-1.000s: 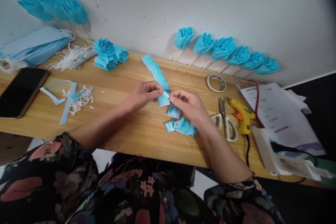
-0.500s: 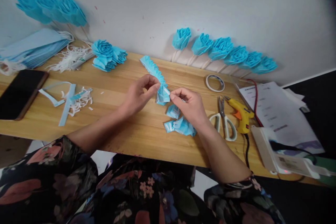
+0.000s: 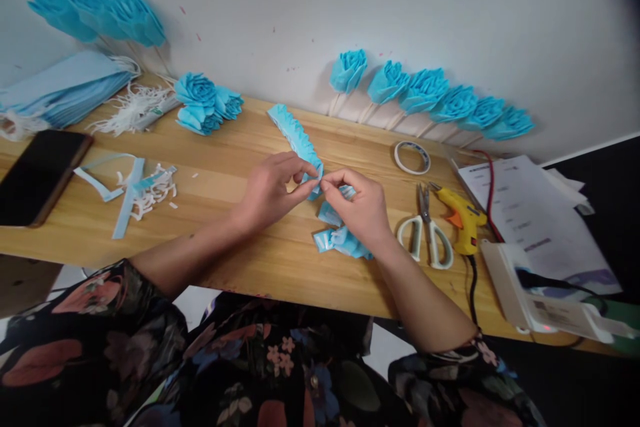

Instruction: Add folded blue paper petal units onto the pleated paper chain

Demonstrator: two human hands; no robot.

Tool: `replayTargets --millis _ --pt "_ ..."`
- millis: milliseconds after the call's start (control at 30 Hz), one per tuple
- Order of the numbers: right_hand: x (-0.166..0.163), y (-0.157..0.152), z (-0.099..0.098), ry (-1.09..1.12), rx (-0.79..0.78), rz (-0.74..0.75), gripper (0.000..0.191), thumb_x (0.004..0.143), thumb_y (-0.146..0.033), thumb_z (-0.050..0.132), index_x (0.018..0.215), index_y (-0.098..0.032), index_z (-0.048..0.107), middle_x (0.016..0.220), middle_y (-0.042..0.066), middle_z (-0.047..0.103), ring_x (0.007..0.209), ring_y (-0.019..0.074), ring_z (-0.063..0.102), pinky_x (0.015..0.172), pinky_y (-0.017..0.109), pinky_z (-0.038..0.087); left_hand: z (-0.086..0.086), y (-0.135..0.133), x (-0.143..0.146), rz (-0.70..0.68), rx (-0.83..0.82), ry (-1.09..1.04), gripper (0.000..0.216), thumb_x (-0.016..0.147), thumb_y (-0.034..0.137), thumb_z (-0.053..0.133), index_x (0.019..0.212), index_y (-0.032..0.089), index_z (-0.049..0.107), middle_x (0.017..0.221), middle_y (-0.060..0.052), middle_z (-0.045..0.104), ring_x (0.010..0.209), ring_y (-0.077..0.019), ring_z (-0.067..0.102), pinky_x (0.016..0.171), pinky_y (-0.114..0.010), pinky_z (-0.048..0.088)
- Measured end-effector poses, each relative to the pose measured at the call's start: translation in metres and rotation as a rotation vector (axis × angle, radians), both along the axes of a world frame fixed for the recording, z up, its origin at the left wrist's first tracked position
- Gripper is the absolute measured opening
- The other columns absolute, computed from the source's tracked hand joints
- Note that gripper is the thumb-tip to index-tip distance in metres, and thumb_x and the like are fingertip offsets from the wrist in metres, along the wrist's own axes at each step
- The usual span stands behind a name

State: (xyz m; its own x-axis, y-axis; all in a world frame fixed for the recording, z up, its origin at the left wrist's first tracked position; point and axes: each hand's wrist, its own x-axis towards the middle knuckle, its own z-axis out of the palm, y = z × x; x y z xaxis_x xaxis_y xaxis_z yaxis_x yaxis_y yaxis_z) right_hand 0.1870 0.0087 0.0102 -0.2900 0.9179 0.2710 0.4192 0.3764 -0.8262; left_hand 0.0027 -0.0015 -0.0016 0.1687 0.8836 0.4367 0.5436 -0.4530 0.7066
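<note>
A pleated blue strip lies slantwise on the wooden table, its near end partly behind my fingers. My left hand pinches thumb and forefinger together over that near end; what lies between them is too small to make out. Close against those fingertips, my right hand is also closed in a pinch, its content hidden. Beneath the right hand rest a folded blue piece and a crumpled blue piece with pale strips, both partly covered.
White-handled scissors, a yellow glue gun, a tape roll and a power strip lie right. Blue flowers on sticks lean on the wall. Leftward are blue flower heads, white scraps and a phone.
My right fingers, which held a small white piece at the strip's near end, have come up against my left fingertips. The left fingertips have shifted slightly right and down.
</note>
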Motion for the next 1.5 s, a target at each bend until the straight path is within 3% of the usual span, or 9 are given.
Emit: replayTargets --millis 367,700,1133,1500 --pt "0.0 0.001 -0.007 -0.066 0.225 0.004 0.013 0.084 -0.016 0.061 0.074 -0.023 0.066 0.072 -0.002 0.07 0.071 0.0149 0.063 0.073 0.03 0.048 -0.003 0.0 0.001 -0.033 0.127 -0.016 0.01 0.089 0.022 0.062 0.084 0.017 0.07 0.068 0.0 0.06 0.065 -0.0117 0.054 0.064 -0.026 0.039" --pt "-0.001 0.0 -0.007 -0.062 0.213 0.011 0.014 0.084 -0.015 0.061 0.074 -0.023 0.065 0.073 -0.002 0.071 0.071 0.0144 0.064 0.073 0.029 0.049 -0.003 0.001 0.0 -0.046 0.11 -0.032 0.012 0.088 0.017 0.06 0.08 0.016 0.069 0.067 0.0 0.061 0.063 -0.0103 0.053 0.062 -0.024 0.039" --pt "0.003 0.01 -0.006 0.081 -0.044 -0.022 0.01 0.08 -0.022 0.062 0.072 -0.021 0.067 0.071 -0.002 0.071 0.066 0.0123 0.062 0.067 0.026 0.048 0.008 0.004 -0.002 0.015 -0.319 -0.376 0.017 0.083 0.03 0.062 0.078 0.014 0.066 0.073 -0.002 0.067 0.069 -0.0135 0.059 0.066 -0.025 0.045" --pt "0.005 0.012 -0.007 0.104 -0.105 -0.039 0.01 0.081 -0.026 0.062 0.074 -0.021 0.068 0.073 -0.001 0.071 0.067 0.0124 0.061 0.069 0.028 0.048 0.012 0.005 -0.003 0.038 -0.426 -0.592 0.011 0.076 0.027 0.065 0.073 0.016 0.065 0.067 0.001 0.062 0.064 -0.0108 0.052 0.065 -0.024 0.044"
